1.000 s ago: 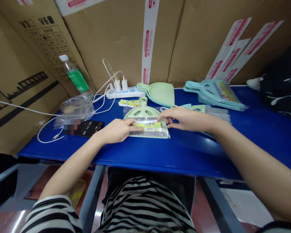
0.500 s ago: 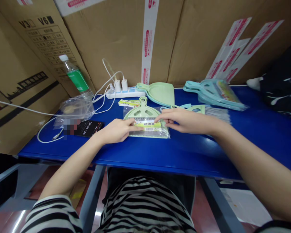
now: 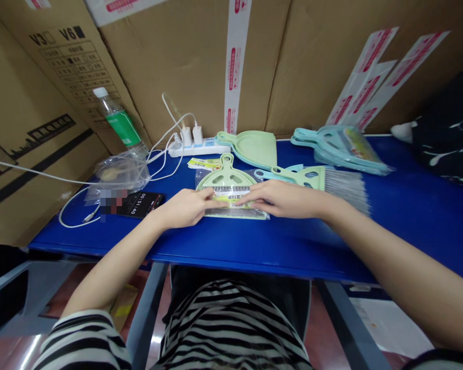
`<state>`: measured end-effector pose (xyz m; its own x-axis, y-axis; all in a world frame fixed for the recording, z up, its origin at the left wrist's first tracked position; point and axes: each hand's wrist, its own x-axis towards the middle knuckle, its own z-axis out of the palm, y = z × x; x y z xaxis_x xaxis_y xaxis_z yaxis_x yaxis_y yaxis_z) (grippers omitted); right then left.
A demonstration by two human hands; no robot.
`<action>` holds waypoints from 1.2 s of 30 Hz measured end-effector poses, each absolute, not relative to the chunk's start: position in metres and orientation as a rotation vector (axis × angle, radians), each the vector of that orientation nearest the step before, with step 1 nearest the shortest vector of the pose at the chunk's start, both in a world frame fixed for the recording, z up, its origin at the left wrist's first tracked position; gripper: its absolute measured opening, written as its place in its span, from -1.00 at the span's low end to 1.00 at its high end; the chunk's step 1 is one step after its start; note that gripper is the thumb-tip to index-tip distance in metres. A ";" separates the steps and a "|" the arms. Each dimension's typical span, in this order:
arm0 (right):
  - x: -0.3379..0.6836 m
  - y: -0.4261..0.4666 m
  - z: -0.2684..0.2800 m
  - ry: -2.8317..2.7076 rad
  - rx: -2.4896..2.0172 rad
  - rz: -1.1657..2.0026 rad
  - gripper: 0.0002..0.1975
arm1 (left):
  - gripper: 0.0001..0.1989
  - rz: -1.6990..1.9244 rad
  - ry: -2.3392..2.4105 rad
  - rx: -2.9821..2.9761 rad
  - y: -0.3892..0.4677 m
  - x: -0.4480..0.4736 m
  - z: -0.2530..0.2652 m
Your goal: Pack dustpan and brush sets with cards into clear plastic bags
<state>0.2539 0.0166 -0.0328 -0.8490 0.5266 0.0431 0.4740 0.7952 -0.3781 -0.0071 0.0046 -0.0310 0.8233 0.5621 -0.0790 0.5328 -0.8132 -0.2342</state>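
A green dustpan and brush set [image 3: 227, 177] in a clear plastic bag lies flat on the blue table, handle pointing away from me. Across its middle is a yellow-and-white label card [image 3: 233, 197]. My left hand [image 3: 187, 206] is closed at the bag's left edge, its index finger stretched onto the label. From the right, my right hand [image 3: 275, 198] rests on the label with fingers extended, covering part of it. Just beyond that hand lie a loose green brush [image 3: 308, 177] with grey bristles and a blue brush handle [image 3: 283, 173].
Behind stands a green dustpan [image 3: 254, 146], beside a white power strip [image 3: 200, 147] with chargers. Bagged blue dustpan sets [image 3: 343, 149] lie back right. To the left are a phone [image 3: 141, 203], a bottle [image 3: 123, 126], a crumpled plastic bag [image 3: 118, 172] and label cards [image 3: 204, 163]. Cardboard [image 3: 193, 67] walls the back.
My right hand has slid left and slightly toward me over the label, uncovering more of the loose green brush. My left hand stays in place.
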 end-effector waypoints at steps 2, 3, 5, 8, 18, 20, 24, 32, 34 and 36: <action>0.251 0.016 -0.034 -2.845 -0.841 0.511 -0.55 | -0.42 0.223 -0.840 -2.789 0.004 -0.006 -0.031; 0.250 0.016 -0.034 -2.846 -0.865 0.491 -0.55 | -0.42 0.233 -0.835 -2.781 0.004 -0.005 -0.030; 0.248 0.016 -0.034 -2.851 -0.902 0.462 -0.53 | -0.43 0.261 -0.837 -2.769 0.003 -0.003 -0.029; 0.247 0.018 -0.033 -2.867 -0.938 0.475 -0.50 | -0.43 0.298 -0.857 -2.749 0.002 -0.002 -0.028; 0.251 0.016 -0.024 -2.873 -0.986 0.478 -0.49 | -0.40 0.197 -0.910 -2.791 0.004 -0.008 -0.032; 0.252 0.015 -0.022 -2.890 -1.025 0.443 -0.51 | -0.41 0.182 -0.936 -2.788 0.004 -0.009 -0.031; 0.258 0.015 -0.019 -2.917 -1.095 0.426 -0.48 | -0.43 0.171 -1.002 -2.784 0.003 -0.008 -0.028; 0.274 0.020 -0.015 -2.911 -1.213 0.520 -0.53 | -0.49 0.159 -1.198 -2.789 0.004 -0.012 -0.018; 0.274 0.022 -0.014 -2.904 -1.217 0.551 -0.52 | -0.48 0.154 -1.246 -2.798 0.005 -0.015 -0.016; 0.275 0.023 -0.014 -2.893 -1.182 0.569 -0.51 | -0.47 0.146 -1.300 -2.805 0.006 -0.019 -0.014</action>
